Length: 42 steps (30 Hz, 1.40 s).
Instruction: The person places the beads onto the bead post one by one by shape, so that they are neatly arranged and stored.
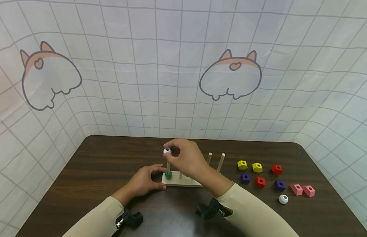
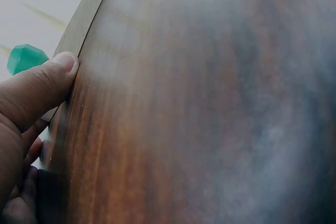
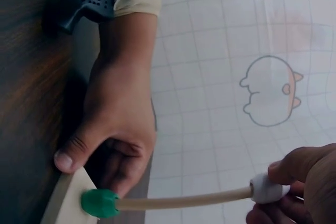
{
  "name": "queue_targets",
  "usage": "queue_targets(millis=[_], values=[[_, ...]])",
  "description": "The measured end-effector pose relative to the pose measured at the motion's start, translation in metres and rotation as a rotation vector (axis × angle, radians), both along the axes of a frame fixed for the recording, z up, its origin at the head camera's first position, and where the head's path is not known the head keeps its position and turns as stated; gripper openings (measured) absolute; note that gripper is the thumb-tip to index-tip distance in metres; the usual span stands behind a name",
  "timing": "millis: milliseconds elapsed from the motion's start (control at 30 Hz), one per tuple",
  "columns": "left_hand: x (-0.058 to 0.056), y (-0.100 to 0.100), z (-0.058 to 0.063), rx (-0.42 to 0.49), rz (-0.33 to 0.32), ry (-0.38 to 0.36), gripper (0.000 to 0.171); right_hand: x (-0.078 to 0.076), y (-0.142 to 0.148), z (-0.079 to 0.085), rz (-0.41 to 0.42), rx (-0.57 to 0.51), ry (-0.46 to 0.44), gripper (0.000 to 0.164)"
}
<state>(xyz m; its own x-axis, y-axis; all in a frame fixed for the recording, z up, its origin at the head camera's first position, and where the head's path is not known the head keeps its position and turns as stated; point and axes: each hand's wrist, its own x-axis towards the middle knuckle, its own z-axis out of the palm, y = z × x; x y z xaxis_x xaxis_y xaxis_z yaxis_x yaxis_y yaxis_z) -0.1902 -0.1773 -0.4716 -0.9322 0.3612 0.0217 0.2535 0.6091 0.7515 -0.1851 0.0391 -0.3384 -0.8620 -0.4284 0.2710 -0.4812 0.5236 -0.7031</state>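
Observation:
A pale wooden peg board [image 1: 183,183] lies on the dark table. Its left end is held by my left hand [image 1: 142,181], the thumb along the near edge and the other fingers around the far side. On the leftmost peg, a green bead [image 3: 100,203] sits down at the base. My right hand [image 1: 184,158] pinches a white bead [image 3: 266,188] at the top of that same peg; in the right wrist view the peg's tip meets the bead's hole. The left wrist view shows my thumb [image 2: 52,77] against the board's edge, near the green bead [image 2: 26,59].
Right of the board lie loose beads: yellow [image 1: 257,167], red [image 1: 260,182], purple [image 1: 279,185], pink [image 1: 296,189] and a white one [image 1: 283,199]. Two bare pegs [image 1: 221,163] rise behind my right wrist. A gridded cloth [image 1: 171,82] hangs behind the table.

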Motion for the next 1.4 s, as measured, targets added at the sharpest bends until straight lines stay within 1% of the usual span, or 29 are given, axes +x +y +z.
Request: queue_targets(millis=[167,267,467,633,800,1000,1133,1267,1400], values=[[0.000,-0.001,0.000,-0.010,0.003,0.011,0.057,0.005,-0.005,-0.008,-0.062,-0.032,0.036,0.023],[0.000,-0.001,0.000,-0.012,0.003,0.008,0.056,0.007,-0.005,-0.016,-0.084,-0.059,0.045,0.023],[0.000,0.000,-0.001,-0.007,0.004,0.004,0.057,0.009,-0.004,-0.033,-0.090,-0.096,0.074,0.025],[0.000,0.000,-0.001,-0.012,0.009,0.005,0.055,0.007,-0.005,-0.043,-0.087,-0.151,0.098,0.028],[0.000,0.002,0.000,-0.014,0.013,0.011,0.055,0.005,-0.007,-0.051,-0.083,-0.190,0.109,0.037],[0.001,0.002,0.002,-0.014,0.015,0.012,0.055,0.005,-0.006,-0.061,-0.097,-0.205,0.069,0.065],[0.001,0.003,0.002,-0.013,0.021,0.013,0.054,0.006,-0.007,-0.069,-0.113,-0.231,0.016,0.081],[0.001,0.002,0.002,-0.020,0.027,0.022,0.055,0.007,-0.008,-0.079,-0.119,-0.244,-0.034,0.086],[0.001,0.003,0.002,-0.028,0.026,0.028,0.053,0.007,-0.009,-0.090,-0.131,-0.236,-0.064,0.082]])
